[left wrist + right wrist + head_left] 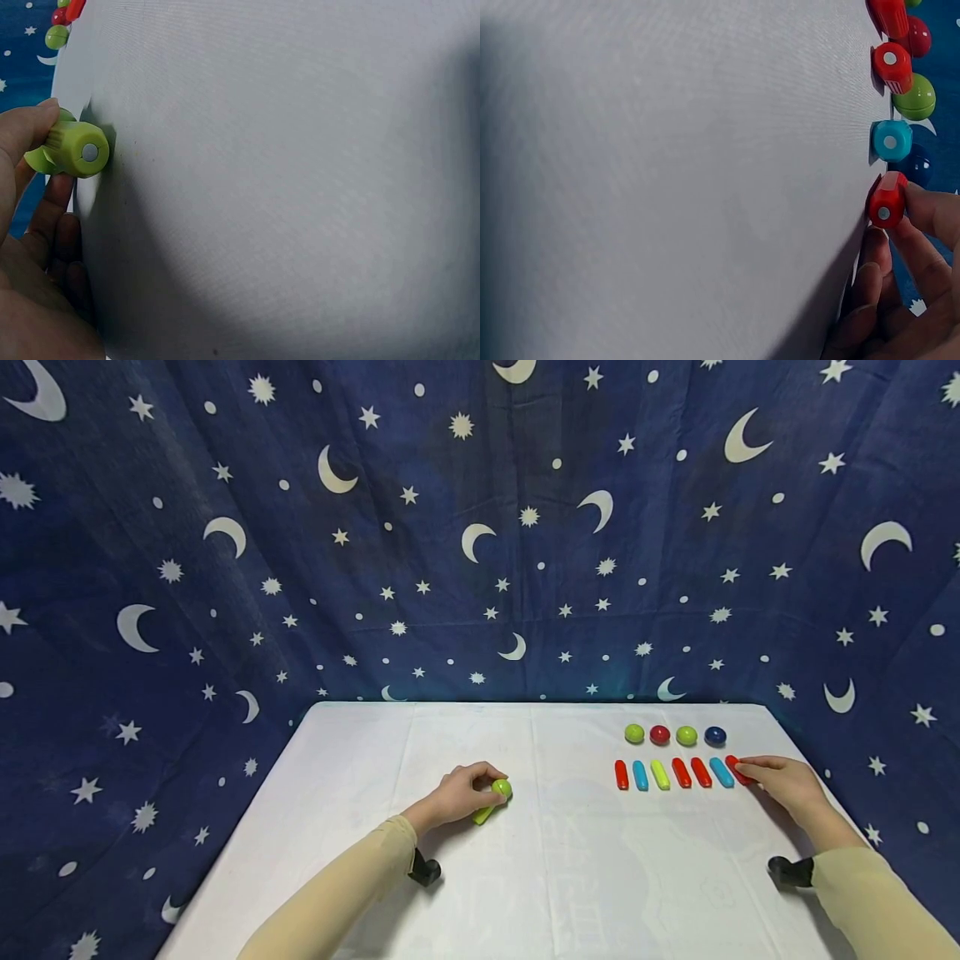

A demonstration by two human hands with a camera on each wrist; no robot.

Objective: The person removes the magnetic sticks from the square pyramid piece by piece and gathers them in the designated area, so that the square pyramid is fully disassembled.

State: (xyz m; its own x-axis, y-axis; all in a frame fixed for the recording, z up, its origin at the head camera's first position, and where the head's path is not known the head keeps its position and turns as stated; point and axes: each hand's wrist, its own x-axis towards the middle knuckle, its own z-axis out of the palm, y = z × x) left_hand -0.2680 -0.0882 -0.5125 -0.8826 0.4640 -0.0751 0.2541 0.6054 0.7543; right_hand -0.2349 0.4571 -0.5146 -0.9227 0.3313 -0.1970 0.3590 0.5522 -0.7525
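Note:
At the table's middle my left hand (459, 793) pinches a shiny green ball (502, 788) between thumb and fingers. A stubby yellow-green stick (483, 815) lies right by that ball, partly hidden by the hand; its end (89, 153) with a grey dot faces the left wrist camera. On the right, my right hand (787, 785) holds a stubby red stick (738, 770) between thumb and fingertips, at the right end of a row of sticks. The red stick (887, 201) has a pale dot on its end. Beside it lies a blue stick (722, 772).
Further left in the row are red, blue and yellow sticks, including a yellow stick (660, 775). Behind them stand green balls (686, 736), a red ball (660, 735) and a dark blue ball (716, 737). A star-patterned curtain (420, 543) borders the white table (600, 877).

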